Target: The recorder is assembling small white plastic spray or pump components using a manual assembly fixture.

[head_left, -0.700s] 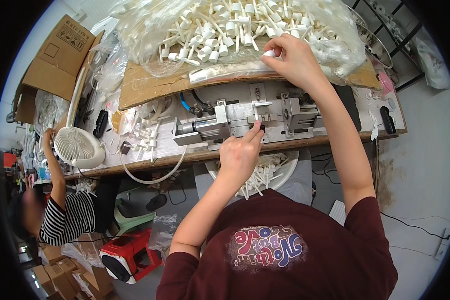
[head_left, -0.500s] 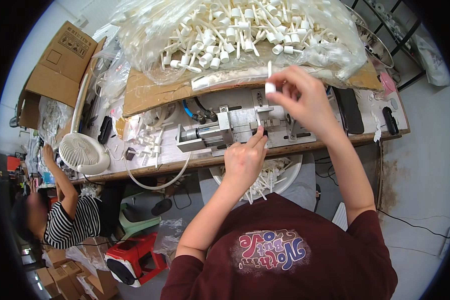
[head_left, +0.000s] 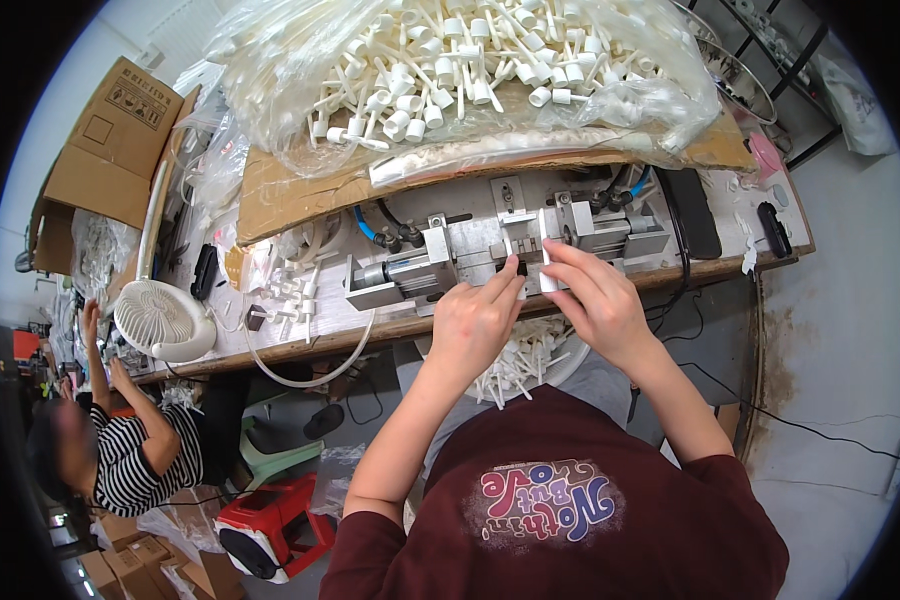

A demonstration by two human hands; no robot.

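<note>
A metal clamping fixture (head_left: 515, 245) with a cylinder on either side sits near the table's front edge. My left hand (head_left: 473, 328) is at its middle, index and middle fingers together, pressed on the lower end of a white stemmed cap (head_left: 508, 241). The fingers partly hide that piece and a small black part beside it. Just to the right, my right hand (head_left: 600, 303) pinches another white stemmed cap (head_left: 546, 268) between thumb and fingers, upright with its stem pointing away from me. Below my hands, a white basin (head_left: 574, 362) on my lap holds many similar pieces.
A large heap of white stemmed caps (head_left: 440, 75) lies in clear plastic on cardboard (head_left: 280, 195) behind the fixture. At left stand a white fan (head_left: 165, 320) and an open carton (head_left: 110, 140). A hose (head_left: 300, 382) loops over the front edge. A person in stripes (head_left: 150, 445) works at far left.
My right hand has come down toward me with its stemmed cap, from above the fixture to beside my left hand. My left hand stays at the fixture. The person at left has shifted their arms.
</note>
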